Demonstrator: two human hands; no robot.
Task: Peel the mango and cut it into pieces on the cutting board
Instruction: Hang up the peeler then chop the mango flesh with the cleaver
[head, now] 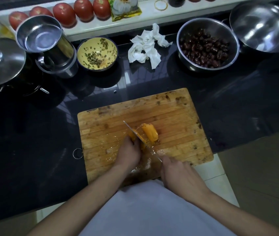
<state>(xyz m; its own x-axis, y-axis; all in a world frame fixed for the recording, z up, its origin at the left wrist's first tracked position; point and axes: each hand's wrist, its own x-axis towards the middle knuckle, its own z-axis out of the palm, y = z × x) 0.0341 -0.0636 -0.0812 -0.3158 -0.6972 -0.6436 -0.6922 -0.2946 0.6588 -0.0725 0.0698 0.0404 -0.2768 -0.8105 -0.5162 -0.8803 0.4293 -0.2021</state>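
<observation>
A peeled orange mango lies on the wet wooden cutting board (173, 116). One cut slab of mango (150, 133) rests to the right of the blade. My left hand (129, 153) holds the other part of the mango (132, 136), its fingers curled over it and hiding most of it. My right hand (178, 174) grips the handle of a knife (138, 136); the handle is hidden in my fist. The thin blade runs diagonally up and left between the two mango parts.
Behind the board on the dark counter: a crumpled white tissue (146, 46), a yellow bowl with chopped greens (97, 53), a steel bowl of dark red fruit (207, 46), an empty steel bowl (261, 26), a steel jar (45, 40), a lidded pot (0, 62). Tomatoes (63, 13) line the ledge.
</observation>
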